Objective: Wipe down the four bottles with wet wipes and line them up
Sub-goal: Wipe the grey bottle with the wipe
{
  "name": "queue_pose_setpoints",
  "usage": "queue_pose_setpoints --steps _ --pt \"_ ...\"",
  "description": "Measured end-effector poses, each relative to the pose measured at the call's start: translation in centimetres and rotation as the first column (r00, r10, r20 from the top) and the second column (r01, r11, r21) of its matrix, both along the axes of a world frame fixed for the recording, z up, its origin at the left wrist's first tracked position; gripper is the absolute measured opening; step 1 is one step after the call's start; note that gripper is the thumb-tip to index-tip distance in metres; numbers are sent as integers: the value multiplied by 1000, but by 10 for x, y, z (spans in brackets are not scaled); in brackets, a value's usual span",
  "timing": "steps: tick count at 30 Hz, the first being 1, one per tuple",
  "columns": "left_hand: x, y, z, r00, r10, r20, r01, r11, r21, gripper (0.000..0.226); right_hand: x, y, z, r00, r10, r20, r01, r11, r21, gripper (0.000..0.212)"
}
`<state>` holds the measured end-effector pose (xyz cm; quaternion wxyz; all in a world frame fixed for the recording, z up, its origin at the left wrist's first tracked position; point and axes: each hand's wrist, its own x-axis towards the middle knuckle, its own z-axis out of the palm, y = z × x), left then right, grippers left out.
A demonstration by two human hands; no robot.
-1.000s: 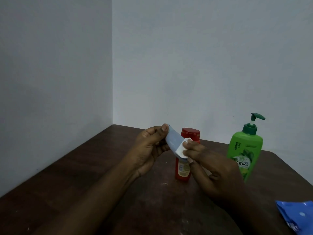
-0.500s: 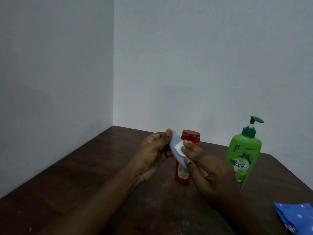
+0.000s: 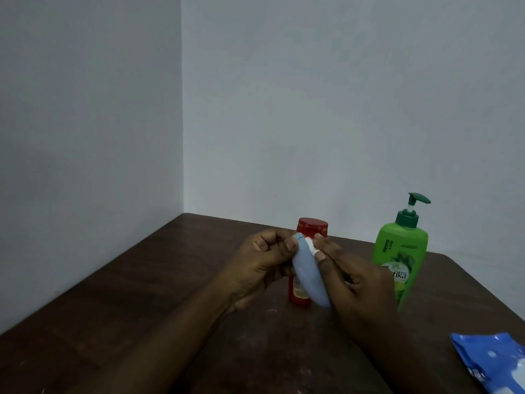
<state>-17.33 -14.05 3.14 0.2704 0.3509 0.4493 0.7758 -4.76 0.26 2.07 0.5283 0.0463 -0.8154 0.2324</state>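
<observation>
A pale blue bottle [image 3: 308, 275] is held tilted above the dark wooden table [image 3: 142, 322], its top end pinched by my left hand [image 3: 261, 265]. My right hand [image 3: 358, 282] presses a small folded white wet wipe [image 3: 310, 245] against the bottle's upper side with thumb and fingertips. Right behind them a red bottle [image 3: 312, 226] with a red cap stands upright, its body mostly hidden. To the right a green pump bottle [image 3: 400, 254] stands upright. No fourth bottle shows in the view.
A blue wet-wipe pack [image 3: 494, 362] lies at the table's front right, cut by the frame edge. Grey walls meet in a corner behind the table. The table's right edge runs diagonally past the green bottle.
My right hand has slid the wipe up the blue bottle toward its top. The bottle is turned so more of its lower body shows. The view shifted slightly.
</observation>
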Motion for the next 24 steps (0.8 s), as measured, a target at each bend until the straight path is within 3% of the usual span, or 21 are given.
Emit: queue_pose_setpoints --steps 4,8,13,24 --pt "-4 -3 4 1000 -17 -26 17 1000 10 39 2 -4 2 999 53 -10 -53 999 8 37" --pt "-8 -7 8 998 43 41 -46 996 72 35 3 -3 3 993 119 -11 -119 993 5 32" --pt "-14 -7 9 997 55 57 -61 992 111 37 5 0 4 997 62 -50 -64 997 -48 27" --pt "-5 0 -5 976 32 -216 -38 999 -23 31 4 -1 6 998 59 5 -58 990 -130 25"
